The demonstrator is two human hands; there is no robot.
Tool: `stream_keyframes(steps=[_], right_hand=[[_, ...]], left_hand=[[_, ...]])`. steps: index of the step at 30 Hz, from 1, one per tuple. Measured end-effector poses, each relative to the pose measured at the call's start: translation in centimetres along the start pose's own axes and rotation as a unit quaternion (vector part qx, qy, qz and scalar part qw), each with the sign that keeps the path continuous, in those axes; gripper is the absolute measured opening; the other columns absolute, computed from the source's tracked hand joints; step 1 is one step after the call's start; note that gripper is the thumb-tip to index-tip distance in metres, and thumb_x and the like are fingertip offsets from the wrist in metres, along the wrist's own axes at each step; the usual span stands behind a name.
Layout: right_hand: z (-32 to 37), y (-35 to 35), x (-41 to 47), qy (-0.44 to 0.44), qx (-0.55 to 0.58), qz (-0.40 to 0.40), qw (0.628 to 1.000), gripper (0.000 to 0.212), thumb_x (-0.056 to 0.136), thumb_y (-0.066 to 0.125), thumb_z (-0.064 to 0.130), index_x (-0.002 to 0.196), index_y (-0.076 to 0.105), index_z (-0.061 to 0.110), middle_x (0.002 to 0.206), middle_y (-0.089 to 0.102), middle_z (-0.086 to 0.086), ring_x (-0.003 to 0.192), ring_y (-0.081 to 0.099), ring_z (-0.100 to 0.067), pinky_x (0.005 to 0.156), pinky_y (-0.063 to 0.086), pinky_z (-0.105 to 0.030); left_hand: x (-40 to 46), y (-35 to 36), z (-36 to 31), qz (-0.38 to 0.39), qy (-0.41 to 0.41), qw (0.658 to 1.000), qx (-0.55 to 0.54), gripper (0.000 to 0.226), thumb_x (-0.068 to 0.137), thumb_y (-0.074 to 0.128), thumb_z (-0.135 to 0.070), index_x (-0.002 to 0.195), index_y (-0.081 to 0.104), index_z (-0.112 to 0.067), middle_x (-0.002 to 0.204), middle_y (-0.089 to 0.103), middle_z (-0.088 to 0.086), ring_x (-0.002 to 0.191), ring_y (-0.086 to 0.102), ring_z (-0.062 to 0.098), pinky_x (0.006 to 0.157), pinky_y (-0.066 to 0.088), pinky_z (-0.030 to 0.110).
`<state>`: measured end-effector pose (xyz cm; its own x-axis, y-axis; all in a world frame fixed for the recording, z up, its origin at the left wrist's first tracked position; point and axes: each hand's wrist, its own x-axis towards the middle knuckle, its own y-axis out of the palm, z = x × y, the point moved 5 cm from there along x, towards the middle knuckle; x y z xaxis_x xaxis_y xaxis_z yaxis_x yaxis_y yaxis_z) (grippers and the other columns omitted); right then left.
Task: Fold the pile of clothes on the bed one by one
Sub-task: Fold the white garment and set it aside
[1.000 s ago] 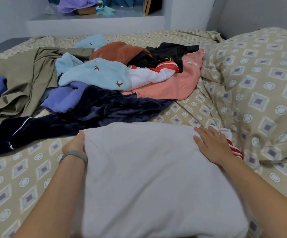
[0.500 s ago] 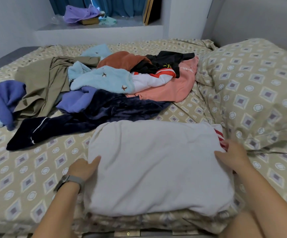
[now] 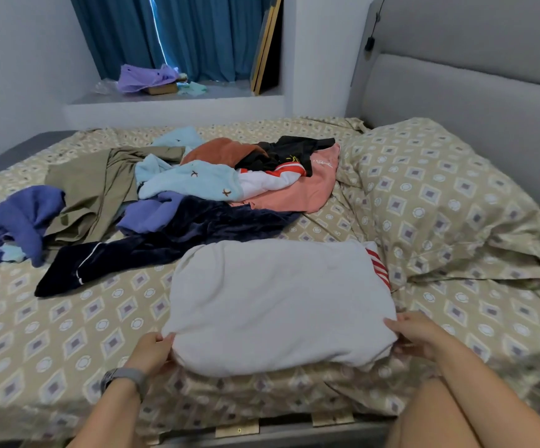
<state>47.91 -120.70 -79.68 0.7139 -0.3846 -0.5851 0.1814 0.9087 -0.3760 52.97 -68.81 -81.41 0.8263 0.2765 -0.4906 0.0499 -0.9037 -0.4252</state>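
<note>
At the near edge of the bed (image 3: 52, 334), both hands grip the folded white garment (image 3: 278, 302). The left hand (image 3: 152, 352) has its fingers tucked under the near left corner of the fold, thumb on top; a grey watch (image 3: 126, 378) sits on that wrist. The right hand (image 3: 419, 334) pinches the near right corner, thumb lying on the cloth and fingers curled beneath. The garment lies flat on the patterned sheet as a rounded rectangle, and a red-and-white striped edge (image 3: 379, 265) peeks out along its far right side.

Just beyond its far left corner a dark navy garment (image 3: 171, 240) stretches across the sheet toward the left edge. Behind that, in the middle of the bed, lies the unfolded pile of clothes (image 3: 216, 182): a light blue piece on top, purple and olive pieces to its left, rust, black, white-and-red and salmon pieces to its right. A patterned pillow (image 3: 440, 195) rests at the right edge against the grey headboard (image 3: 472, 101).

Past the far edge, a window ledge (image 3: 171, 101) carries a lilac cloth (image 3: 145, 77) draped over a flat box, with teal curtains (image 3: 178, 33) behind.
</note>
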Motion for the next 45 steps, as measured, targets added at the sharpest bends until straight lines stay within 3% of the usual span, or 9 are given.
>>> stream_keyframes(steps=[4,8,13,16,23,28,33,40,45], right_hand=[[-1.0,-1.9,-0.4,-0.005,0.024,-0.088,0.996,0.027,0.09,0.064,0.001,0.068,0.049,0.004,0.066,0.049,-0.012,0.059,0.047,-0.025,0.059,0.049,-0.036],[-1.1,-0.9,-1.7,0.009,-0.072,-0.077,0.994,0.032,0.094,0.059,0.007,0.064,0.047,0.006,0.066,0.047,-0.013,0.057,0.048,-0.025,0.062,0.052,-0.039],[-1.0,0.6,-3.3,0.06,-0.086,0.053,0.993,0.031,0.091,0.065,0.042,0.09,0.057,0.012,0.079,0.061,-0.011,0.061,0.057,-0.021,0.051,0.052,-0.03],[-1.0,0.3,-3.2,0.059,-0.138,0.056,0.987,0.025,0.088,0.071,0.027,0.086,0.057,0.006,0.065,0.059,-0.011,0.047,0.054,-0.017,0.045,0.048,-0.027],[0.4,1.3,-3.2,0.022,-0.226,-0.058,0.972,0.004,0.076,0.061,0.006,0.079,0.059,0.004,0.066,0.057,-0.011,0.056,0.053,-0.024,0.053,0.045,-0.026],[1.3,2.0,-1.7,0.03,0.0,-0.071,0.997,0.055,0.085,0.066,0.036,0.124,0.056,-0.002,0.113,0.062,-0.018,0.097,0.06,-0.033,0.088,0.05,-0.042],[2.5,3.0,-1.4,0.02,0.09,-0.069,0.993,0.07,0.071,0.083,0.044,0.122,0.06,0.002,0.115,0.066,-0.013,0.1,0.063,-0.031,0.083,0.046,-0.037],[3.6,3.5,-1.3,0.053,0.201,0.011,0.978,0.05,0.077,0.08,0.026,0.117,0.063,0.001,0.104,0.07,-0.017,0.086,0.066,-0.027,0.062,0.046,-0.035],[4.1,4.1,-0.6,0.088,0.223,0.063,0.969,0.056,0.067,0.084,0.024,0.116,0.066,0.004,0.103,0.073,-0.019,0.1,0.067,-0.035,0.083,0.051,-0.044]], left_hand=[[-1.3,-1.2,0.6,-0.067,-0.052,0.996,0.028,0.031,0.098,0.049,-0.009,0.077,0.056,0.013,0.092,0.057,0.043,0.097,0.058,0.056,0.076,0.041,0.037],[-3.8,-0.6,-1.0,-0.071,-0.023,0.991,0.11,0.025,0.097,0.049,-0.009,0.095,0.063,0.013,0.101,0.061,0.024,0.105,0.059,0.041,0.076,0.037,0.033],[-4.0,0.9,0.3,0.085,-0.067,0.994,0.029,0.04,0.09,0.064,-0.038,0.081,0.059,0.0,0.072,0.055,0.014,0.063,0.051,0.024,0.059,0.045,0.032],[-3.7,0.1,0.8,0.111,-0.052,0.99,0.069,0.027,0.084,0.074,-0.021,0.084,0.06,0.001,0.074,0.06,0.014,0.06,0.054,0.023,0.055,0.047,0.028],[-3.8,0.8,-0.4,-0.038,0.009,0.952,0.303,0.02,0.085,0.066,-0.023,0.09,0.062,-0.004,0.11,0.064,0.02,0.101,0.061,0.035,0.08,0.05,0.036],[-6.2,0.9,-5.5,-0.215,0.284,0.919,0.17,0.045,0.082,0.066,-0.009,0.125,0.054,-0.005,0.126,0.053,0.014,0.116,0.051,0.031,0.096,0.042,0.041],[-8.3,7.2,-8.7,-0.048,0.463,0.852,0.237,0.051,0.091,0.035,-0.05,0.137,0.046,-0.033,0.13,0.048,-0.019,0.124,0.041,0.001,0.106,0.032,0.026],[-8.3,17.4,-7.6,0.095,0.464,0.776,0.416,0.058,0.099,0.029,-0.042,0.152,0.005,-0.04,0.16,0.009,-0.009,0.149,0.011,0.015,0.119,-0.001,0.034],[-8.1,20.1,-4.6,0.199,0.403,0.746,0.492,0.064,0.083,0.041,-0.044,0.146,0.027,-0.048,0.149,0.042,-0.002,0.138,0.035,0.019,0.113,0.009,0.04]])
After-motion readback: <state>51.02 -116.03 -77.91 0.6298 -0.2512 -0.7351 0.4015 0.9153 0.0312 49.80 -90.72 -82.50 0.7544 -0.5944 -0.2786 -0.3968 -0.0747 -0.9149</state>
